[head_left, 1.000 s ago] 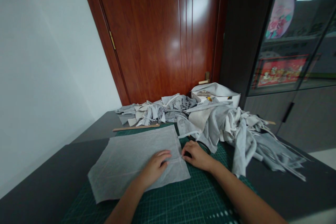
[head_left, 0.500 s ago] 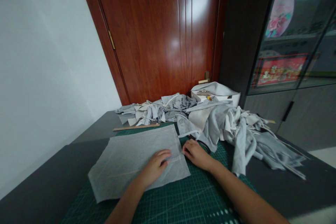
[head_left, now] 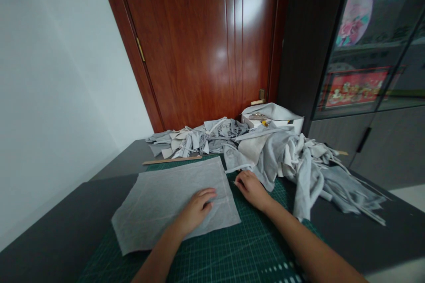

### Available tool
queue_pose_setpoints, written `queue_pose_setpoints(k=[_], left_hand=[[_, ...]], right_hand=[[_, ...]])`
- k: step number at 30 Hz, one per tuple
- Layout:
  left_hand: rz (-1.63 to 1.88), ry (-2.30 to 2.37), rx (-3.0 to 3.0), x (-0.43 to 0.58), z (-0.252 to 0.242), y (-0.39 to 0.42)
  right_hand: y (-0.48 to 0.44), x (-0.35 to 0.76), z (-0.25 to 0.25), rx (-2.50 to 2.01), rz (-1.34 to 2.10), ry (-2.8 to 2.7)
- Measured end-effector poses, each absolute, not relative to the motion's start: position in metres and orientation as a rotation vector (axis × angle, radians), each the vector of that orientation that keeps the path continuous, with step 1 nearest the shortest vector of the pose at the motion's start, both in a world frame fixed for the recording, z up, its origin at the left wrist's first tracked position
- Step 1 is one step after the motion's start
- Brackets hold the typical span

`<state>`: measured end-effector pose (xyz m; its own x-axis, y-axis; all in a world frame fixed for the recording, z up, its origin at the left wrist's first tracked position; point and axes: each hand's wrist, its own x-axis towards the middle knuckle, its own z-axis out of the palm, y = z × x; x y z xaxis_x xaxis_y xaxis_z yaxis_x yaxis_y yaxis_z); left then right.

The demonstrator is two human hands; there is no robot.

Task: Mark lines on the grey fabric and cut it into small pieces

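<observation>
A grey piece of fabric (head_left: 159, 203), marked with faint pale lines, lies flat on the green cutting mat (head_left: 226, 252). My left hand (head_left: 197, 208) rests on its right half with the fingers stretched out. Just beyond the fabric's right edge, my right hand (head_left: 250, 189) hovers over or touches the mat; which of the two I cannot tell. Its thumb and fingers are pinched together. A tiny pale bit shows at their tips, too small to name. A heap of grey fabric pieces (head_left: 282, 150) lies right behind this hand.
More fabric scraps (head_left: 206, 137) are piled along the back of the dark table (head_left: 109, 194). A thin wooden strip (head_left: 172, 160) lies in front of them. A white box (head_left: 295, 124) with cloth on top stands at the back, before the wooden door (head_left: 192, 53).
My right hand has moved a little to the right and back, away from the fabric's edge. My left hand and the fabric have stayed in place.
</observation>
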<state>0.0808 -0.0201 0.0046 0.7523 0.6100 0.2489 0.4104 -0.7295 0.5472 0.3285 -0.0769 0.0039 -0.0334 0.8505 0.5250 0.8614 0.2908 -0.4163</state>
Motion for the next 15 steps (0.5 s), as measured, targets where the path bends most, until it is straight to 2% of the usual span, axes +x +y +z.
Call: queue_pose_setpoints(k=[15], left_hand=[[0.572, 0.77, 2.487, 0.08, 0.005, -0.021]], right_hand=[[-0.063, 0.371, -0.009, -1.58, -0.046, -1.258]])
